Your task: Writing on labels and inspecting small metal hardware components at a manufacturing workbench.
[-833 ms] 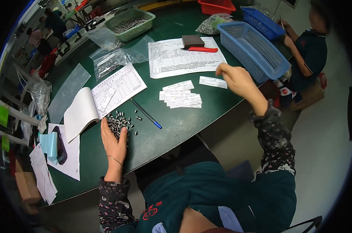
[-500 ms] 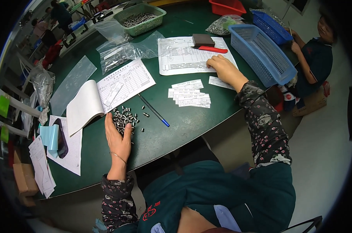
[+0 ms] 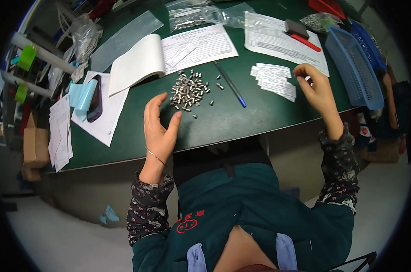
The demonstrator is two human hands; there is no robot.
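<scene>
My left hand (image 3: 160,129) is open, thumb and fingers apart, at the near-left side of a pile of small metal cylindrical parts (image 3: 187,90). It appears to hold nothing. My right hand (image 3: 318,88) is over the table's right part, its fingers curled toward the thumb; whatever they may hold is hidden. Just left of its fingertips lies a fanned stack of printed paper slips (image 3: 276,84). A dark pen with a blue end (image 3: 232,86) lies between pile and slips. A few loose parts are scattered near the pen.
Behind the pile, an open form booklet (image 3: 205,45) lies flat. Farther right are a printed sheet (image 3: 269,38), red-handled tool (image 3: 305,42), dark block (image 3: 296,28) and blue basket (image 3: 350,68). At left are a phone (image 3: 95,104), light-blue mask (image 3: 83,100) and papers.
The view has shifted, so the table sits higher in it. My left hand has drawn back from the metal parts, uncovering the pile. The separate slip by my right hand no longer shows.
</scene>
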